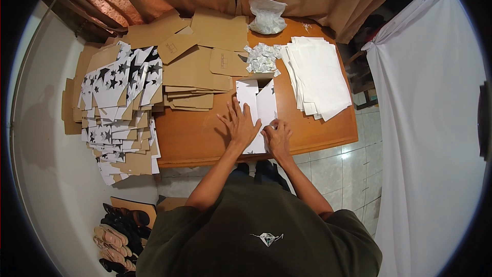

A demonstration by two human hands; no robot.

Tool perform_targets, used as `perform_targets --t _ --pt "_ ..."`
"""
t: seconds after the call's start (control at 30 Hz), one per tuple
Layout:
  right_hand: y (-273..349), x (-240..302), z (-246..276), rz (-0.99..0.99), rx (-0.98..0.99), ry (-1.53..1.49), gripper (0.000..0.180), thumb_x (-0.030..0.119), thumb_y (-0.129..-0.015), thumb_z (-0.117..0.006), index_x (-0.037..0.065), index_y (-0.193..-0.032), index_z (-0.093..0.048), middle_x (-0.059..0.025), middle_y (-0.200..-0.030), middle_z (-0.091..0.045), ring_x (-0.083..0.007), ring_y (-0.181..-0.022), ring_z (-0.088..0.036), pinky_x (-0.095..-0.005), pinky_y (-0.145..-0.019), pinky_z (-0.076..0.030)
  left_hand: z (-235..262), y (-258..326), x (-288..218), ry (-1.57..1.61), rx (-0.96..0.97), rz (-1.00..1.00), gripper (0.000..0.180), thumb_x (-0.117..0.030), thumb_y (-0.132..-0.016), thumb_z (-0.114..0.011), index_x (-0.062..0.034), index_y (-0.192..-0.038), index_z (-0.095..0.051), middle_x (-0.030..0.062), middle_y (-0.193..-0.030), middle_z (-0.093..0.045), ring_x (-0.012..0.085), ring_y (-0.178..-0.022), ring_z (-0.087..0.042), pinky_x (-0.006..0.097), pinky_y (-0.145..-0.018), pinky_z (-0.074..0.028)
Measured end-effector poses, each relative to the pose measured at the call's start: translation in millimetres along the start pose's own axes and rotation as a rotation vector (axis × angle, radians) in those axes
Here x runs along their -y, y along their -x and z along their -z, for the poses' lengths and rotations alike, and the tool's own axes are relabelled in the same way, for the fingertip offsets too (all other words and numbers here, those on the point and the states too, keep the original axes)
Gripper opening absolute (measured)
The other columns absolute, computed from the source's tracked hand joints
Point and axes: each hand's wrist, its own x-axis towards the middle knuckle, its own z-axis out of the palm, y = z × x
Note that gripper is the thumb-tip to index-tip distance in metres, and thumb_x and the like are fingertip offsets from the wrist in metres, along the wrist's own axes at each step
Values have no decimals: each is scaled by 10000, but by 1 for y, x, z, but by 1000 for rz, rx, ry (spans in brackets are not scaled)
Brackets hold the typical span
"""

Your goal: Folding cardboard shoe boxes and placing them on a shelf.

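In front of me on the table stands a white cardboard box (266, 103) with black stars. Its far end shows brown inner card and a dark gap between the flaps. My left hand (240, 124) lies against the box's left side and top with its fingers spread. At the near right edge of the box is my right hand (278, 134), its fingers curled and pressed together. Whether a flap edge or something small is between those fingers is hidden.
Small white packets (264, 58) are heaped beyond the box, near a clear plastic bag (267, 16). White paper sheets (316, 74) lie right. Brown cardboard pieces (192, 69) and a tall stack of star-printed cardboard (115, 107) fill the left. Shoes (115, 238) stand low at left.
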Motion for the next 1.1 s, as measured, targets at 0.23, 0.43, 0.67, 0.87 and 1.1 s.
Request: perform_targets --t 0.23,0.43,0.67,0.87,1.1 --pt "5 -12 0 -134 -139 -19 614 385 -822 -817 25 -1261 -582 -241 -1285 -492 -393 -1183 -463 -524 -967 -371 8 -8 5 94 33 -104 808 -475 -881 -650 109 -1393 -428 400 -1574 -252 497 -1498 -242 791 -1117 59" --pt "7 -20 -21 -273 -84 -304 963 532 -797 -817 -55 -1436 -400 -281 -1285 -529 -445 -1210 -508 -502 -1013 -432 -11 -14 17 136 23 -126 732 -456 -857 -688 91 -1293 -472 441 -1539 -265 524 -1419 -364 778 -1136 21" --pt "7 -33 -18 -379 63 -372 944 503 -779 -853 -68 -1402 -432 -281 -1287 -563 -395 -1186 -567 -456 -1007 -464 17 -27 7 90 75 -40 692 -441 -878 -695 21 -1355 -500 278 -1490 -456 417 -1406 -426 786 -1119 -86" --pt "1 -31 -10 -390 125 -371 980 557 -764 -843 -73 -1393 -434 -278 -1273 -571 -395 -1169 -577 -458 -996 -473 45 -111 4 358 -267 -324 435 -248 -968 -628 -105 -1372 -550 133 -1434 -528 343 -1369 -446 715 -1138 -210" --pt "-5 -38 -2 -401 213 -402 1028 578 -782 -810 -44 -1468 -364 -276 -1287 -545 -423 -1187 -551 -489 -1009 -462 61 -142 -13 -28 318 -467 307 -196 -906 -710 -168 -1212 -719 95 -1447 -530 311 -1406 -435 712 -1141 -242"
